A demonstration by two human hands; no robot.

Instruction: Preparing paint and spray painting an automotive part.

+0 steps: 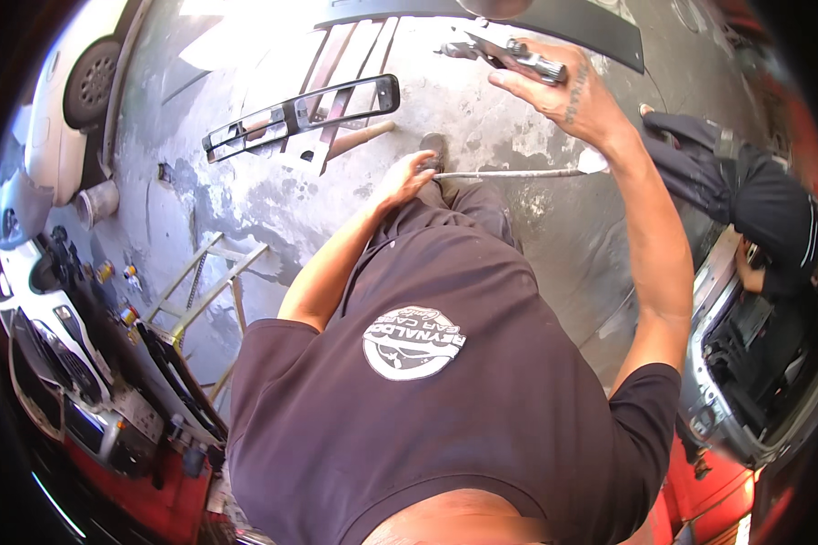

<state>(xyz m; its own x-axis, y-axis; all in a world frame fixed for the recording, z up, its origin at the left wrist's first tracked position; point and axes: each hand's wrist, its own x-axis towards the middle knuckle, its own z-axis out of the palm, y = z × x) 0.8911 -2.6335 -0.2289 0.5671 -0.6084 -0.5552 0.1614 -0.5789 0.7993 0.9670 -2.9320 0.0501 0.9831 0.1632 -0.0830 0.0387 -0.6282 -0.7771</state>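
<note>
My right hand (563, 95) is raised at the upper right, its fingers wrapped round a metal spray gun (509, 59) whose nozzle points left. Near my right wrist shows a small white piece (593, 162), joined to a pale hose (509, 173). The hose runs left to my left hand (404, 182), low in front of my legs, with fingers bent at the hose's end. A long black car trim frame (302, 116) with open middles rests across a stand (316, 150) ahead to the left. Beyond the gun lies a long dark curved panel (554, 32).
A metal ladder-like frame (204, 282) stands at left, near loose car bumpers (64, 336). A white car (64, 127) is at far left, with a bucket (97, 204) by it. On the right, a person in dark clothes (773, 209) bends over a grey car part (727, 363).
</note>
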